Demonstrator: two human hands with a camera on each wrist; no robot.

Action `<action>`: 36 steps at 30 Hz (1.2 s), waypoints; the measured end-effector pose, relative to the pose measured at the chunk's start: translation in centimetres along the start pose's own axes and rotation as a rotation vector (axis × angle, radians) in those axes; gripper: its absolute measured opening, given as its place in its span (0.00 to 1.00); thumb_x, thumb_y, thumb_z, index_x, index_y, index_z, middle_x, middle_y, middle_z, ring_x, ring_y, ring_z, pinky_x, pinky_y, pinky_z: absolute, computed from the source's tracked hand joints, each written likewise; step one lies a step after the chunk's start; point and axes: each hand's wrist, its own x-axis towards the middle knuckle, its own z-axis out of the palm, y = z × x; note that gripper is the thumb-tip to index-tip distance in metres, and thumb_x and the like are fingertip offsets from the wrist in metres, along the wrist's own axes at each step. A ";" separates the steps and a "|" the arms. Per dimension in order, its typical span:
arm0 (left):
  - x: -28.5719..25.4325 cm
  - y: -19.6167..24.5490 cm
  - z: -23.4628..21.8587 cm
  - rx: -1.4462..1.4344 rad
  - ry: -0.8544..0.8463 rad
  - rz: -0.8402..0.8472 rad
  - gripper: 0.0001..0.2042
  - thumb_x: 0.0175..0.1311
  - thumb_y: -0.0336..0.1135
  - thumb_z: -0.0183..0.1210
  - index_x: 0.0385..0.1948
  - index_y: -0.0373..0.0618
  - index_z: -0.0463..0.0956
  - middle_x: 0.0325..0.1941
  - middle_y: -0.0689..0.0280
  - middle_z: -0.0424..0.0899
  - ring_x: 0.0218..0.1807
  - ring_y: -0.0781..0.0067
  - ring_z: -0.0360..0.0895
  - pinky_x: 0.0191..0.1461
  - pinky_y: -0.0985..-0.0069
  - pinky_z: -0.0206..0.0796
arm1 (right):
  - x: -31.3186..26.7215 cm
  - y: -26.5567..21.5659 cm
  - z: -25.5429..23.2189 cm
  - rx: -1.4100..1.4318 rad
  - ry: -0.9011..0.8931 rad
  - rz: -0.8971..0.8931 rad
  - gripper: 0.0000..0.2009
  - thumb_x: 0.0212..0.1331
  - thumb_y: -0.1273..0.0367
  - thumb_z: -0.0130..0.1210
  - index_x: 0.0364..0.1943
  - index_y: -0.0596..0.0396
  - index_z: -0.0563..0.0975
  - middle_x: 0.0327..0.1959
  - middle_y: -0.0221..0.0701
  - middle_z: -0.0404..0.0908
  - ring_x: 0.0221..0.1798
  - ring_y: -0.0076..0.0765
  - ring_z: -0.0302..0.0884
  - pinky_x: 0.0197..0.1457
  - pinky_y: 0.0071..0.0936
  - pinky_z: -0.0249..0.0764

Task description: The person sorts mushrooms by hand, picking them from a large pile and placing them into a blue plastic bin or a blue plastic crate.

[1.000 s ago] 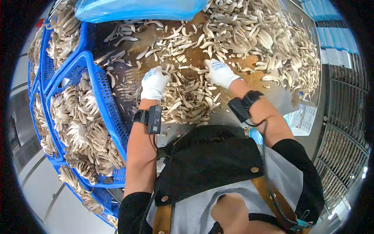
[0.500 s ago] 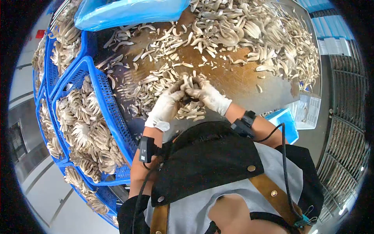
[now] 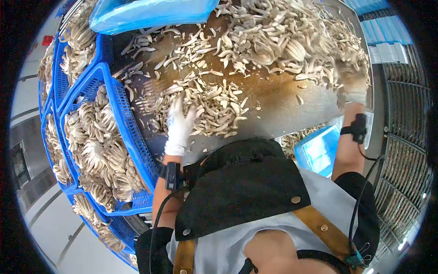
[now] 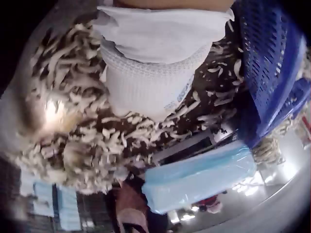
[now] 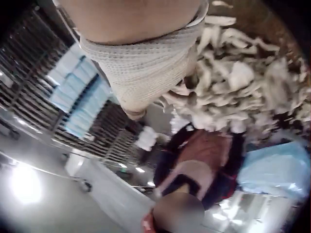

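My left hand (image 3: 180, 124), in a white glove, lies over the left part of a small pile of torn oyster mushroom pieces (image 3: 221, 107) on the metal table. Its fingers are spread and reach among the pieces. Far to the right, my gloved right hand (image 3: 353, 86) is motion-blurred at the right end of the large mushroom heap (image 3: 283, 43). I cannot tell whether it holds any pieces. In the left wrist view the white glove (image 4: 150, 77) hides its fingers; in the right wrist view the glove (image 5: 146, 73) is beside the heaped mushrooms (image 5: 233, 82).
Blue mesh crates (image 3: 130, 132) full of mushroom clusters line the left side. A blue plastic-wrapped bundle (image 3: 155, 17) lies at the back. A container with blue plastic (image 3: 317, 150) stands low on the right. Another person (image 5: 199, 155) appears across the table in the right wrist view.
My hands came together over the small pile half a second ago, then parted. The right has swung far right to the heap's edge; the left has moved slightly left, its fingers spreading.
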 end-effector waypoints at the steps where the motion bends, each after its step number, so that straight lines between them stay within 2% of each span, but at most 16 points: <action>1: 0.9 -1.1 -0.2 0.267 0.085 0.186 0.33 0.59 0.48 0.61 0.64 0.42 0.66 0.64 0.47 0.71 0.66 0.46 0.65 0.69 0.55 0.57 | -0.6 -1.4 0.3 0.070 0.081 -0.033 0.24 0.58 0.61 0.58 0.58 0.54 0.72 0.42 0.38 0.79 0.44 0.39 0.78 0.47 0.36 0.75; 4: -0.2 -1.9 1.6 0.565 -0.154 0.248 0.45 0.45 0.56 0.69 0.69 0.52 0.61 0.71 0.50 0.60 0.72 0.39 0.53 0.71 0.39 0.44 | -5.5 2.7 3.4 -0.541 -0.090 -0.161 0.28 0.55 0.60 0.60 0.60 0.55 0.70 0.42 0.42 0.79 0.45 0.42 0.78 0.50 0.38 0.73; 9: 1.8 -4.1 1.0 0.602 -0.138 0.152 0.53 0.36 0.61 0.72 0.71 0.59 0.59 0.75 0.51 0.52 0.76 0.40 0.42 0.73 0.35 0.33 | -17.2 16.6 13.4 -1.588 -1.267 -0.518 0.36 0.50 0.59 0.65 0.65 0.56 0.66 0.42 0.48 0.78 0.47 0.47 0.76 0.56 0.42 0.71; 10: 2.4 -4.6 0.2 0.632 -0.154 0.113 0.52 0.36 0.62 0.71 0.71 0.58 0.59 0.76 0.50 0.51 0.77 0.39 0.40 0.73 0.35 0.32 | -19.4 17.4 15.3 -1.803 -1.469 -0.443 0.42 0.45 0.53 0.67 0.66 0.51 0.65 0.55 0.51 0.71 0.55 0.51 0.72 0.61 0.44 0.69; 11: 2.1 -4.4 -0.4 0.649 -0.112 0.120 0.51 0.38 0.59 0.71 0.71 0.57 0.58 0.75 0.50 0.51 0.77 0.38 0.38 0.73 0.34 0.31 | -18.0 24.2 12.4 -1.584 -1.542 -0.768 0.40 0.45 0.50 0.66 0.67 0.44 0.66 0.60 0.49 0.66 0.58 0.55 0.68 0.62 0.49 0.67; 13: -0.1 -4.0 -1.1 0.632 -0.101 -0.008 0.49 0.41 0.55 0.72 0.71 0.57 0.58 0.75 0.48 0.52 0.76 0.37 0.39 0.73 0.34 0.32 | -17.9 26.4 13.9 -1.414 -1.433 -1.180 0.34 0.50 0.52 0.63 0.64 0.41 0.69 0.64 0.46 0.64 0.62 0.59 0.65 0.63 0.54 0.64; 16: -4.8 -4.9 -0.4 0.452 0.110 -0.117 0.48 0.45 0.54 0.70 0.70 0.48 0.58 0.73 0.42 0.51 0.74 0.33 0.43 0.73 0.38 0.37 | -16.6 27.2 18.0 -1.672 -1.393 -0.436 0.26 0.57 0.58 0.56 0.61 0.46 0.68 0.72 0.51 0.53 0.70 0.63 0.58 0.70 0.53 0.58; 20: -10.6 -5.3 1.5 0.386 0.113 -0.206 0.55 0.40 0.63 0.71 0.70 0.40 0.56 0.75 0.41 0.46 0.74 0.29 0.40 0.72 0.37 0.40 | -17.8 21.9 17.5 -1.289 -1.330 -0.551 0.42 0.50 0.58 0.65 0.72 0.42 0.56 0.73 0.53 0.47 0.72 0.68 0.53 0.71 0.50 0.60; 21: -11.6 -6.9 2.8 0.338 0.155 -0.185 0.57 0.36 0.63 0.72 0.69 0.39 0.55 0.76 0.42 0.42 0.75 0.30 0.37 0.73 0.36 0.39 | -17.5 21.9 15.8 -1.280 -1.340 -0.847 0.45 0.46 0.55 0.67 0.72 0.41 0.57 0.73 0.53 0.47 0.72 0.68 0.53 0.71 0.51 0.60; 25: -10.1 -6.7 2.7 0.517 -0.046 -0.201 0.57 0.36 0.61 0.72 0.71 0.42 0.53 0.75 0.40 0.43 0.75 0.30 0.40 0.72 0.37 0.42 | -17.9 23.2 9.8 -1.758 -1.557 -0.842 0.50 0.40 0.46 0.68 0.71 0.43 0.59 0.72 0.51 0.52 0.72 0.65 0.53 0.75 0.52 0.53; 27: -7.7 -6.9 3.1 0.553 -0.018 -0.158 0.55 0.38 0.58 0.72 0.71 0.45 0.53 0.75 0.41 0.44 0.75 0.32 0.41 0.72 0.37 0.41 | -17.8 25.7 10.2 -1.532 -1.585 -0.570 0.46 0.47 0.43 0.63 0.72 0.39 0.58 0.76 0.51 0.43 0.77 0.63 0.41 0.76 0.61 0.40; 29: -4.1 -8.6 3.4 0.562 0.112 -0.109 0.51 0.39 0.52 0.73 0.70 0.50 0.56 0.77 0.47 0.42 0.77 0.36 0.37 0.73 0.35 0.36 | -18.1 28.7 12.4 -1.652 -1.601 -0.731 0.44 0.51 0.47 0.61 0.73 0.39 0.56 0.76 0.51 0.43 0.77 0.61 0.41 0.77 0.56 0.42; 32: 0.4 -11.1 1.3 0.598 0.070 0.006 0.50 0.41 0.49 0.72 0.71 0.55 0.55 0.77 0.48 0.46 0.76 0.36 0.41 0.70 0.32 0.41 | -18.5 27.5 18.8 -1.545 -1.721 -0.734 0.44 0.51 0.59 0.62 0.74 0.34 0.53 0.73 0.50 0.52 0.74 0.62 0.50 0.75 0.49 0.52; 33: 1.4 -7.5 -2.1 0.542 -0.098 -0.086 0.46 0.44 0.46 0.70 0.70 0.53 0.59 0.76 0.49 0.51 0.76 0.40 0.47 0.72 0.41 0.47 | -18.2 28.9 19.3 -1.407 -1.627 -0.957 0.39 0.53 0.58 0.58 0.72 0.36 0.57 0.70 0.52 0.56 0.70 0.63 0.57 0.75 0.48 0.51; 35: 3.1 -6.8 -7.5 0.291 -0.381 -0.143 0.41 0.46 0.41 0.68 0.68 0.49 0.63 0.74 0.49 0.57 0.73 0.47 0.57 0.73 0.56 0.54 | -19.4 24.1 23.7 -1.592 -1.786 -0.428 0.33 0.56 0.58 0.54 0.69 0.40 0.63 0.65 0.53 0.66 0.63 0.61 0.68 0.72 0.49 0.56; 36: 3.3 -6.4 -9.1 -0.536 -0.429 -0.356 0.34 0.48 0.32 0.64 0.64 0.45 0.68 0.70 0.48 0.65 0.67 0.50 0.68 0.70 0.66 0.61 | -19.4 21.7 25.5 -1.535 -1.803 -0.306 0.30 0.57 0.59 0.52 0.67 0.43 0.64 0.59 0.53 0.70 0.60 0.58 0.71 0.69 0.49 0.60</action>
